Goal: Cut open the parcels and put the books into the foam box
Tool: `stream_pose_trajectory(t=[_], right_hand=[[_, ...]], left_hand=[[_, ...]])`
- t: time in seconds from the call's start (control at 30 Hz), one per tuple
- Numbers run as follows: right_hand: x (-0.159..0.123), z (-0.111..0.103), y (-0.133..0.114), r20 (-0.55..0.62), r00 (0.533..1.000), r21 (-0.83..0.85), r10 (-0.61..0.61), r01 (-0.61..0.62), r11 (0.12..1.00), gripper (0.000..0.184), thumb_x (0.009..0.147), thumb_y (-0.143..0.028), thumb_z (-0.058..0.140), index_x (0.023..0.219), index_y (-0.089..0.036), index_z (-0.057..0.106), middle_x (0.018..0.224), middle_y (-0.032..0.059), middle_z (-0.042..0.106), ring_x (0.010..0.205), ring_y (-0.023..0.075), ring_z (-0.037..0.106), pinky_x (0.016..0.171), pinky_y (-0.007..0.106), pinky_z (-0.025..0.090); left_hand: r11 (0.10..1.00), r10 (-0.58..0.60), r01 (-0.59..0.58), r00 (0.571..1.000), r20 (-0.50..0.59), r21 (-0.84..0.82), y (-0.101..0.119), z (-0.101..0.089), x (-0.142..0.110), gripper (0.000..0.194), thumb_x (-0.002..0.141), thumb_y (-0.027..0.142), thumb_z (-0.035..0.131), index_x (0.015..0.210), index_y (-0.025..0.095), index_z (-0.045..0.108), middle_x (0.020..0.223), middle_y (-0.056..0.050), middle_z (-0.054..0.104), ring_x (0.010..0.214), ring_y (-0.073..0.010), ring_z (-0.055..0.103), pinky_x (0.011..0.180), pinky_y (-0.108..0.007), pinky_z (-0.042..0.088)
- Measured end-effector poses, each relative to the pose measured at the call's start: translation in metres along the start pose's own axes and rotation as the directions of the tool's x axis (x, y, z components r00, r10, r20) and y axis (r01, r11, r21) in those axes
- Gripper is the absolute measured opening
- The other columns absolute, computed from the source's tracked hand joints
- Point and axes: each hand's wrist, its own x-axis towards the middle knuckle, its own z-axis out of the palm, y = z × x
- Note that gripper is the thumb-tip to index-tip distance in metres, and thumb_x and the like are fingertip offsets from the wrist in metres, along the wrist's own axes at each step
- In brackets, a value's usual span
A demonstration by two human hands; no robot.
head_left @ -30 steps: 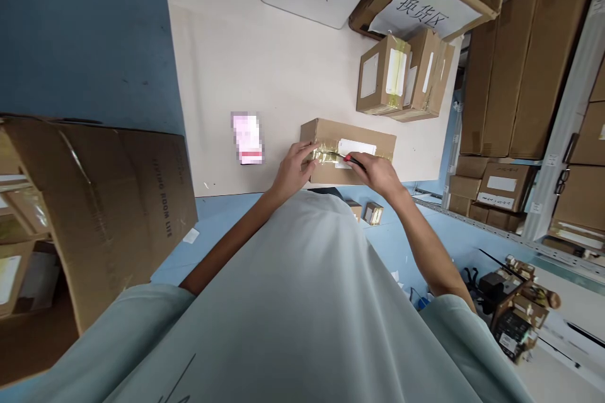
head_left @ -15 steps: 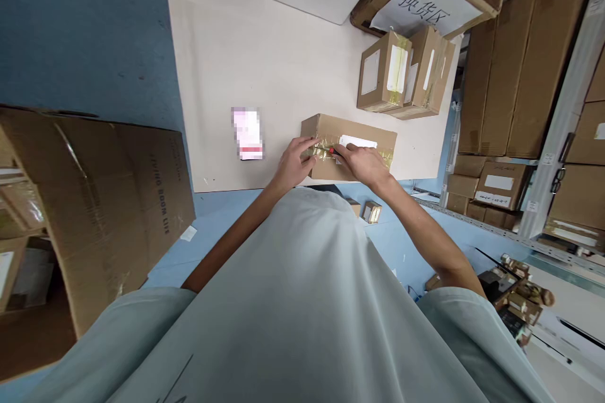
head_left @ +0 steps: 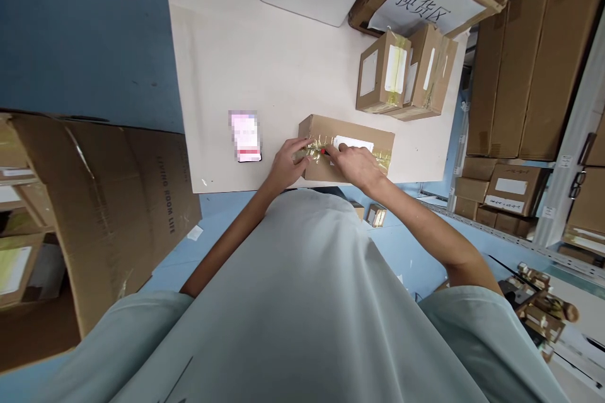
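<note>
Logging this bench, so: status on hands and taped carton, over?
Left hand on left end of taped carton. Right hand gripping red-marked tool at the tape. Carton lying on table; left fingers close to tool.

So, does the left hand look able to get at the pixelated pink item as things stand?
Probably yes: the pixelated pink item lies nearby on the table, and nothing visible blocks the way, though the left hand would need to leave the taped box.
</note>
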Motion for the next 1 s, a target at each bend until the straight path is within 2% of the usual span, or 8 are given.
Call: stream_pose_trajectory(t=[0.23,0.33,0.43,0.53,0.63,0.83,0.9,1.0], right_hand=[[-0.001,0.011,0.022,0.022,1.0,-0.029,-0.006,0.006,1.0,0.049,0.115,-0.006,0.033,0.158,-0.014,0.055,0.129,0.0225,0.077,0.115,0.0343,0.082,0.088,0.038,0.058],[-0.015,0.027,0.051,0.038,0.999,-0.046,0.014,-0.012,0.999,0.05,0.114,-0.004,0.034,0.158,-0.012,0.056,0.129,0.0244,0.077,0.118,0.0346,0.081,0.09,0.039,0.057],[-0.04,0.048,0.092,0.075,0.991,-0.053,0.115,-0.111,0.992,0.049,0.112,-0.002,0.035,0.152,-0.008,0.062,0.126,0.0267,0.078,0.119,0.0338,0.081,0.089,0.037,0.055],[-0.066,0.076,0.141,0.105,0.974,-0.057,0.201,-0.196,0.979,0.046,0.112,-0.003,0.039,0.149,-0.012,0.064,0.123,0.0248,0.079,0.112,0.0322,0.081,0.084,0.036,0.051],[-0.079,0.11,0.184,0.041,0.98,-0.046,0.195,-0.193,0.98,0.044,0.117,-0.011,0.037,0.151,-0.017,0.065,0.122,0.0213,0.079,0.106,0.031,0.08,0.076,0.034,0.045],[-0.06,0.194,0.231,-0.196,0.976,0.221,0.093,-0.049,0.974,0.044,0.124,-0.041,0.035,0.147,-0.024,0.069,0.12,0.014,0.081,0.105,0.0275,0.074,0.072,0.032,0.039],[-0.043,0.221,0.232,-0.271,0.958,0.381,0.088,0.023,0.924,0.043,0.124,-0.04,0.037,0.146,-0.024,0.07,0.121,0.0127,0.082,0.109,0.027,0.074,0.075,0.031,0.045],[-0.018,0.252,0.221,-0.385,0.915,0.602,0.118,0.152,0.784,0.042,0.123,-0.037,0.038,0.142,-0.022,0.072,0.13,0.0131,0.082,0.118,0.0269,0.075,0.09,0.033,0.055]], left_hand=[[0.999,-0.034,0.035,0.998,-0.059,0.013,0.008,0.002,0.0,0.054,0.096,0.039,0.073,0.148,0.026,0.076,0.156,-0.013,0.066,0.138,-0.0311,0.069,0.101,-0.044,0.073],[0.998,-0.05,0.053,0.994,-0.093,0.031,0.011,0.004,-0.002,0.052,0.097,0.04,0.073,0.147,0.026,0.077,0.156,-0.012,0.067,0.138,-0.0311,0.069,0.099,-0.043,0.073],[0.995,-0.064,0.073,0.989,-0.136,0.068,0.014,0.008,-0.004,0.053,0.097,0.042,0.072,0.147,0.026,0.077,0.158,-0.012,0.067,0.14,-0.0317,0.069,0.099,-0.042,0.072],[0.991,-0.078,0.098,0.978,-0.194,0.093,0.017,0.015,-0.005,0.053,0.096,0.044,0.074,0.146,0.025,0.078,0.157,-0.013,0.068,0.139,-0.0324,0.071,0.102,-0.045,0.071],[0.986,-0.09,0.119,0.968,-0.233,0.114,0.021,0.027,-0.006,0.054,0.096,0.044,0.075,0.145,0.024,0.079,0.156,-0.013,0.07,0.137,-0.0315,0.073,0.114,-0.049,0.066],[0.942,-0.068,0.172,0.938,-0.341,0.287,0.033,0.052,-0.013,0.05,0.104,0.043,0.064,0.149,0.026,0.075,0.158,-0.012,0.07,0.142,-0.0308,0.071,0.129,-0.055,0.055],[0.896,-0.024,0.195,0.918,-0.396,0.399,0.039,0.065,-0.014,0.049,0.108,0.044,0.06,0.152,0.025,0.072,0.167,-0.016,0.062,0.155,-0.0344,0.061,0.133,-0.059,0.048],[0.775,0.092,0.175,0.919,-0.383,0.607,0.046,0.089,-0.012,0.06,0.111,0.049,0.059,0.164,0.021,0.061,0.187,-0.018,0.033,0.179,-0.0403,0.019,0.145,-0.067,0.02]])
